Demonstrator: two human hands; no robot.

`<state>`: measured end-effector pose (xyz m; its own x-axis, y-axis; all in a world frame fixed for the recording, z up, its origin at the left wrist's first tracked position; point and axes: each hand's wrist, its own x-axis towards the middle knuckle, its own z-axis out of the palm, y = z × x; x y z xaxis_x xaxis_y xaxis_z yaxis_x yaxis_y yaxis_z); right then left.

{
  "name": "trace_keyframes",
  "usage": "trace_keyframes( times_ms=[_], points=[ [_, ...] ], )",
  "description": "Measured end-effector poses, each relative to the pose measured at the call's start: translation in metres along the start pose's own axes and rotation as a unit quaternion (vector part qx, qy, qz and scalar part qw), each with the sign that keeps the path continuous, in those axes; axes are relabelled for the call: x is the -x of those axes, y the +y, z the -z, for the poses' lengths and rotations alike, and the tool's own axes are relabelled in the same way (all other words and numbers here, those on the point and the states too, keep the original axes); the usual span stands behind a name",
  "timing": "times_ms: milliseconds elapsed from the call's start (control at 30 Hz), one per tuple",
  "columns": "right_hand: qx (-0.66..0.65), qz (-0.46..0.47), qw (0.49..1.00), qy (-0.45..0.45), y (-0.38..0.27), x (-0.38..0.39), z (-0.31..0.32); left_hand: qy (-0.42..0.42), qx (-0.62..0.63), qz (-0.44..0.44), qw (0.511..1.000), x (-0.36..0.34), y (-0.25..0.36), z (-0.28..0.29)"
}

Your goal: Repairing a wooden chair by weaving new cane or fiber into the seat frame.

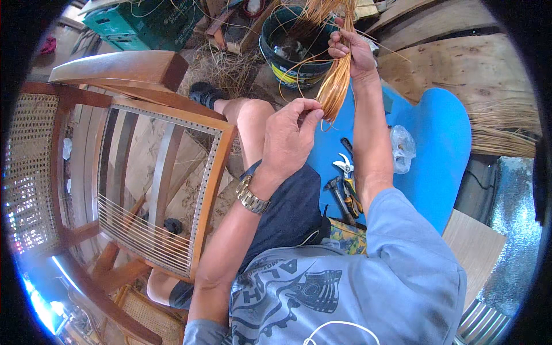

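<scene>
A bundle of golden cane strands [335, 86] hangs over the blue surface, looped at its lower end. My right hand [352, 53] is closed round its upper part. At the lower loop my left hand [292, 135], with a metal watch on the wrist, pinches the strands between thumb and fingers. To the left stands a wooden chair [215, 178]; its seat frame is lined with small holes. Parallel cane strands [146, 233] run across part of the seat opening. The chair's back [31, 167] has a woven cane panel.
On the blue board [428, 190] lie pruning shears [344, 165], a hammer [339, 198] and a clear plastic bag [402, 148]. A dark bucket [299, 49] stands beyond my knee, near green crates [144, 26]. Plywood [460, 72] and more cane [503, 135] are at the right.
</scene>
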<state>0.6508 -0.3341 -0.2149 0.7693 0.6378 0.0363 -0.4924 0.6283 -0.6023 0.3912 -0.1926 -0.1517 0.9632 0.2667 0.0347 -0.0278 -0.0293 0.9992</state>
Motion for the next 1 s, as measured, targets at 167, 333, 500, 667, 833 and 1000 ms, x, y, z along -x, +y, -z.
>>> trace_keyframes(
  times_ms=[167,333,500,667,833,1000],
  points=[
    [-0.021,-0.003,1.000,-0.010,-0.002,-0.001,-0.006,0.000,-0.014,0.006,1.000,0.000,-0.009,0.000],
    [-0.017,0.011,0.998,-0.055,-0.001,0.000,-0.012,-0.003,-0.028,0.009,1.000,-0.001,-0.012,0.005],
    [-0.012,0.000,0.995,-0.099,0.000,0.001,-0.009,-0.042,-0.037,0.082,0.995,-0.003,-0.004,0.007],
    [-0.007,-0.003,0.996,-0.093,0.002,-0.001,-0.008,-0.047,-0.013,0.085,0.995,-0.002,-0.009,0.008],
    [-0.019,-0.010,0.995,-0.097,0.001,-0.003,-0.006,-0.044,-0.019,0.094,0.994,-0.002,-0.011,0.008],
    [0.001,0.005,0.995,-0.098,-0.004,0.001,-0.007,-0.043,0.156,0.104,0.981,-0.005,-0.013,0.005]
  ],
)
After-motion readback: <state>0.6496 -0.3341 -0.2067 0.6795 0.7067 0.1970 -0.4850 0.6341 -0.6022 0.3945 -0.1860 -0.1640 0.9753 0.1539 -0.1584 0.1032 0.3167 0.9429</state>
